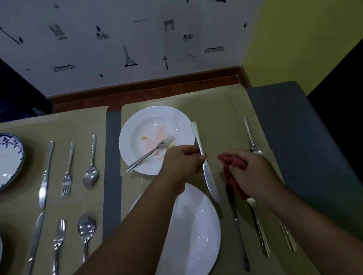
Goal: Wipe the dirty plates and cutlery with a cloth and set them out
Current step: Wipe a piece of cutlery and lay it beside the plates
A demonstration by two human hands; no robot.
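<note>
Clean white plate [193, 237] nearest; left fingers [197, 156] pinch shiny knife [206, 166], right fingers [235, 165] seemingly bunch red cloth [230, 170].

Wall: we see white wallpaper [104, 47] printed with towers and bicycles, far behind the worktop.
Right wall: we see yellow paint [311, 18].
Worktop: we see tan placemats [47, 131] on a grey surface [285, 113].

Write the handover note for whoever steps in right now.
Left hand: grips the knife mid-length, lifted.
Right hand: bunched around the red cloth.
Far white plate: smeared, crumbs, dirty fork lying on it.
Near white plate: looks clean.
Left mat: plates and cutlery laid out.
Left to do: wipe and place the knife, then fork and far plate.
</note>
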